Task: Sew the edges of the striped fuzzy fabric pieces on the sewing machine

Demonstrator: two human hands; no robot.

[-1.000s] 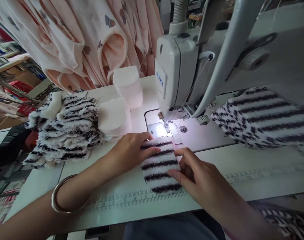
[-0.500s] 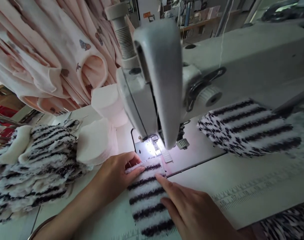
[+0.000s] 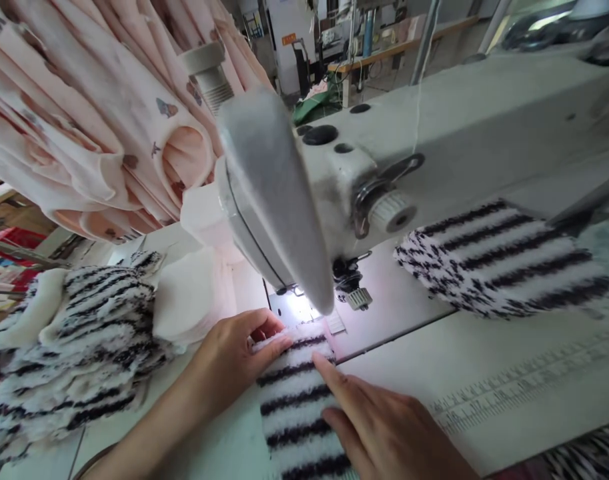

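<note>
A fluffy white piece with black stripes [image 3: 294,393] lies on the sewing table, its far end under the head of the white sewing machine [image 3: 364,173]. My left hand [image 3: 234,360] pinches the piece's far left corner, fingers curled over the edge. My right hand [image 3: 379,427] lies flat on the piece's right side, index finger stretched toward the needle area. The needle itself is hidden behind the grey lamp arm [image 3: 274,193].
A heap of striped fluffy pieces [image 3: 74,340] sits at the left, with stacks of white pads [image 3: 194,293] beside it. More striped pieces [image 3: 499,267] lie right of the machine. Peach printed garments [image 3: 99,113] hang behind. A ruler strip [image 3: 524,380] runs along the table.
My view has moved closer and higher over the machine head. The striped piece has been pushed forward under the machine, and both hands moved forward with it.
</note>
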